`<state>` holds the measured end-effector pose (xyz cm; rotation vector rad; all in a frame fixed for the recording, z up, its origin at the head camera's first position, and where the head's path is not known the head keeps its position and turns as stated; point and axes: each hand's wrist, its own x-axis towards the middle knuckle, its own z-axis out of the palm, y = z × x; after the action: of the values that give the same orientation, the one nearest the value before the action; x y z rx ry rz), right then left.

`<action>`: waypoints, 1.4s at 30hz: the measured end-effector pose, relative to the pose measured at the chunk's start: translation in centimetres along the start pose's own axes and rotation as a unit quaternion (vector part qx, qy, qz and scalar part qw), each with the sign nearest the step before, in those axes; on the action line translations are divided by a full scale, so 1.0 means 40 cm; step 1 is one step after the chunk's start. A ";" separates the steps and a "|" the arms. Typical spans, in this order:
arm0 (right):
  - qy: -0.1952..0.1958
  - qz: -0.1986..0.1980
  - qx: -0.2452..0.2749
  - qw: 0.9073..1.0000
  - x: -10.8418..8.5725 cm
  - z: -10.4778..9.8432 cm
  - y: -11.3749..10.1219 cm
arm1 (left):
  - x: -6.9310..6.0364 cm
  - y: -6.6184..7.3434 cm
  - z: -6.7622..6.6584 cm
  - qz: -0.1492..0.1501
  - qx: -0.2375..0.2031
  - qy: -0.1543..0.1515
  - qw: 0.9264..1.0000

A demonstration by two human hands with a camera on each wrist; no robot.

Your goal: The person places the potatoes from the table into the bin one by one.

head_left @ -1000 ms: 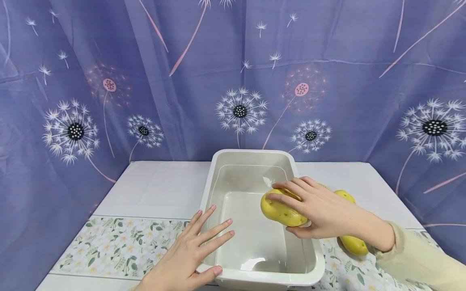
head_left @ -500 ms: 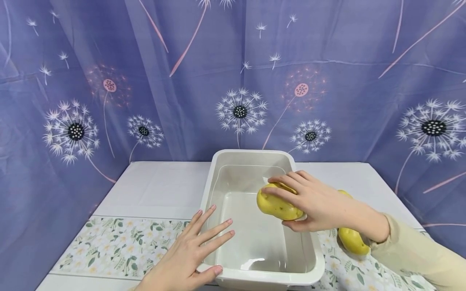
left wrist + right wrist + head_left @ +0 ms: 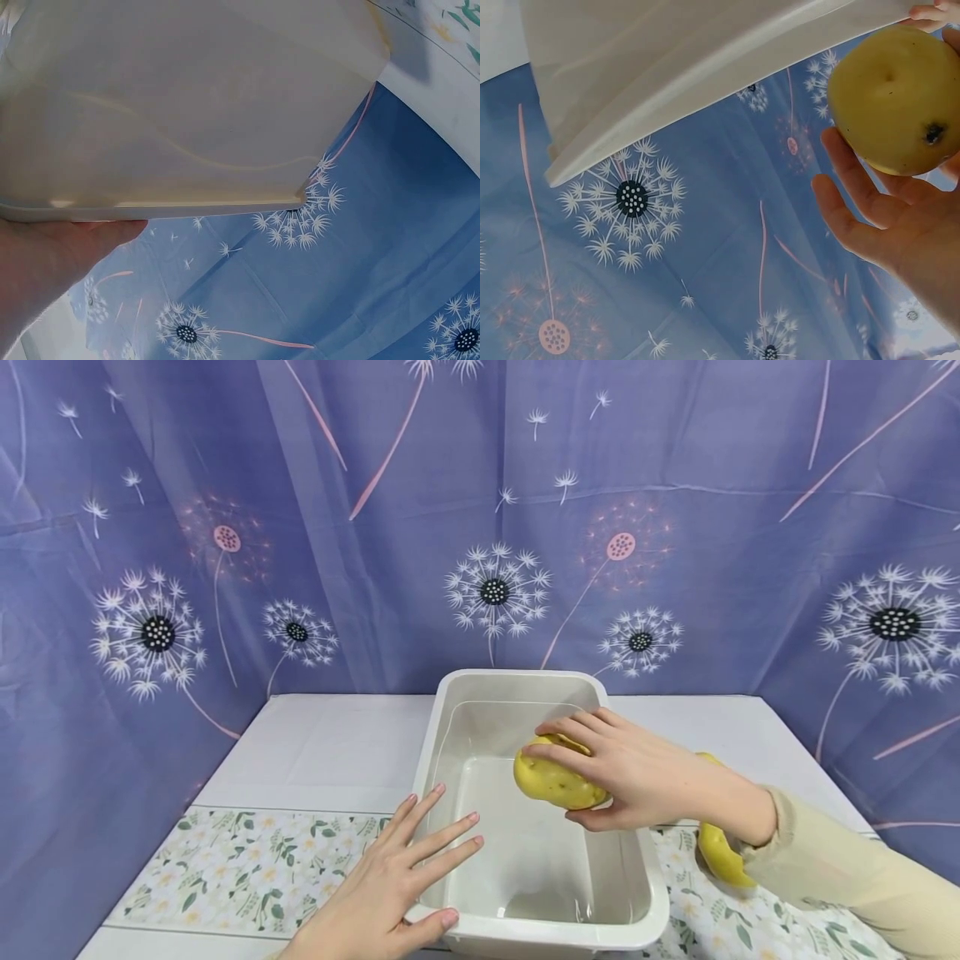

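A yellow, potato-like item [image 3: 558, 781] is gripped in my right hand [image 3: 637, 772], fingers curled over its top and thumb below, above the right part of a pale grey basin [image 3: 656, 893]. In the right wrist view the same yellow item [image 3: 892, 97] shows a dark spot, with the fingers of my right hand [image 3: 900, 210] around it. With spread, straight fingers, my left hand [image 3: 382, 881] rests on the basin's near left rim. The left wrist view has the left hand [image 3: 67, 255] against the edge of the basin [image 3: 187, 97].
Right of the basin, more yellow produce [image 3: 723, 856] lies on the table, partly hidden by the right forearm. A flowered strip [image 3: 247, 868] crosses the white table [image 3: 345, 743]. Behind stands a blue-purple curtain [image 3: 390, 568] with dandelion prints.
My right hand has moved left and slightly up with the yellow item, farther over the basin. The left hand has stayed where it was.
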<state>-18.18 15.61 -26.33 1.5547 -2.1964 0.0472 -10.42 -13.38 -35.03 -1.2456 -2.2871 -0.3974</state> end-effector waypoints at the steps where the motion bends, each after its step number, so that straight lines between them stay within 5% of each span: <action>1: 0.000 -0.001 -0.002 1.000 0.001 0.001 0.000 | 0.000 0.000 0.000 0.001 0.000 0.002 1.000; 42: -0.020 -0.019 -0.004 1.000 0.038 0.034 0.014 | -0.002 0.001 0.000 -0.007 0.000 -0.003 1.000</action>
<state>-19.56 14.10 -26.88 1.6057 -2.1950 -0.0048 -10.34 -13.40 -35.05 -1.2324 -2.3015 -0.3990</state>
